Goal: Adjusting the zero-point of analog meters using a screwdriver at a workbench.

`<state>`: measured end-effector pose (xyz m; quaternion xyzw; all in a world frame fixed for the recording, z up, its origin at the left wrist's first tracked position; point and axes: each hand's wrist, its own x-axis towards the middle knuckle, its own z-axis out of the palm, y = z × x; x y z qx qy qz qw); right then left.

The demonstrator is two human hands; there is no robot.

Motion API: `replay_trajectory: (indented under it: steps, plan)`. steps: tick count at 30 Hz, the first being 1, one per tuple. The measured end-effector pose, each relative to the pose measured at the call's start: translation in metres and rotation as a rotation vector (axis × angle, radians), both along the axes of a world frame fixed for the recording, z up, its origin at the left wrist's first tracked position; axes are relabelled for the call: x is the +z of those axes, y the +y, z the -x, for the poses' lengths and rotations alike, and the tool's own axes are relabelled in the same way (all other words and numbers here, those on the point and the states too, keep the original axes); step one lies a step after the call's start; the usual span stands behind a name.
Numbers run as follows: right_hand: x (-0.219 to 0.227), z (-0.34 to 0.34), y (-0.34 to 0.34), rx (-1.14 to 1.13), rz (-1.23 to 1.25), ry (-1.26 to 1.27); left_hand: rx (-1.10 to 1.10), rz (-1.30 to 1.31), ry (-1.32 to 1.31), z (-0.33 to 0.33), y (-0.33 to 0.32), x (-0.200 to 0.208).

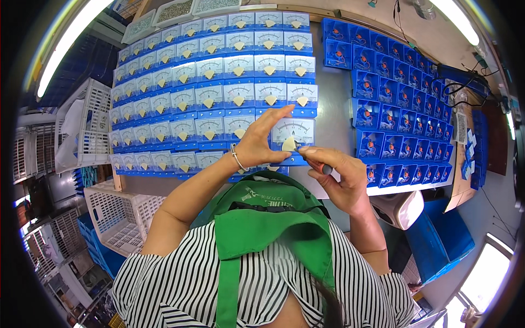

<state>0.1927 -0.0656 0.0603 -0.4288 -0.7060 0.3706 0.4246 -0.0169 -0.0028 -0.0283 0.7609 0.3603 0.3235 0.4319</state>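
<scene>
On the tabletop (334,98), near its front edge, one meter (295,129) sits between the spread fingers of the left hand (259,143), apparently steadied while the right hand (346,177) pinches a red-handled tool (316,164) at its face.

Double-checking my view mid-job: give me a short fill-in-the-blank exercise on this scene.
The ____ hand holds a red-handled tool at a meter.
The hand wearing a bracelet is the ____ one.
The apron's colour is ____.
Open blue boxes stand to the ____ of the meter rows.
Missing words: right; left; green; right.
</scene>
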Motion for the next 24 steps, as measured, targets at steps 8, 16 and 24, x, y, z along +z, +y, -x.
replay_trajectory:
  steps: [8,16,24]
  plan:
    - [-0.012,0.012,0.002,-0.158,-0.179,-0.082,-0.001,0.012,-0.024,0.002,-0.002,0.000]
    - [-0.028,0.013,0.008,-0.417,-0.282,0.009,0.019,-0.011,-0.021,-0.004,-0.008,0.008]
    - [-0.025,0.007,0.001,-0.296,-0.260,0.046,0.016,-0.025,-0.004,-0.002,-0.013,0.008]
